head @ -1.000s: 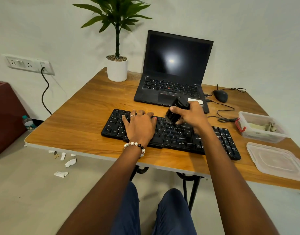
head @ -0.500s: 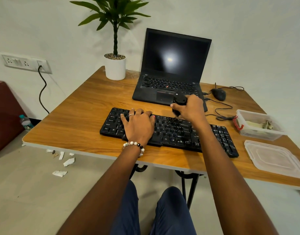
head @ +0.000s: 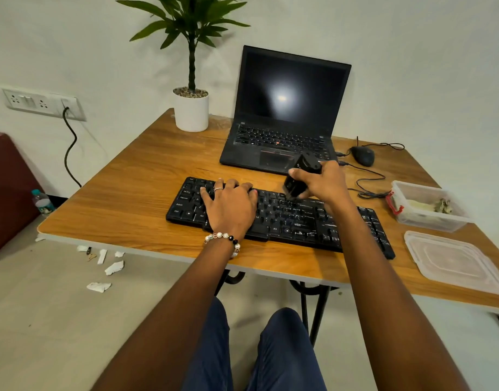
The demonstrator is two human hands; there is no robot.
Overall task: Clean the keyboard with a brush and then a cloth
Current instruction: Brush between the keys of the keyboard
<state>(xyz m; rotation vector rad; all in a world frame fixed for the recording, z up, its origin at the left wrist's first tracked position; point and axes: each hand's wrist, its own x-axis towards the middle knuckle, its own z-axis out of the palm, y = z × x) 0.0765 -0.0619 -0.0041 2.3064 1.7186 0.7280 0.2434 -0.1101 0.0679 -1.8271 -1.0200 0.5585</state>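
Note:
A black keyboard (head: 293, 218) lies across the near middle of the wooden table (head: 124, 204). My left hand (head: 230, 206), with a ring and a bead bracelet, lies flat on the keyboard's left half, fingers spread. My right hand (head: 324, 182) grips a chunky black brush (head: 300, 177), tilted, with its bristle end down on the upper key rows near the keyboard's middle. No cloth is clearly in view.
An open black laptop (head: 285, 114) stands behind the keyboard, a potted plant (head: 191, 108) to its left. A wired mouse (head: 362, 155) and its cable lie at the right. A clear plastic box (head: 426, 207) and its lid (head: 454, 262) sit by the right edge.
My right hand drew the brush back toward the laptop, then brought it down onto the upper key rows again. My left hand stayed flat on the keyboard.

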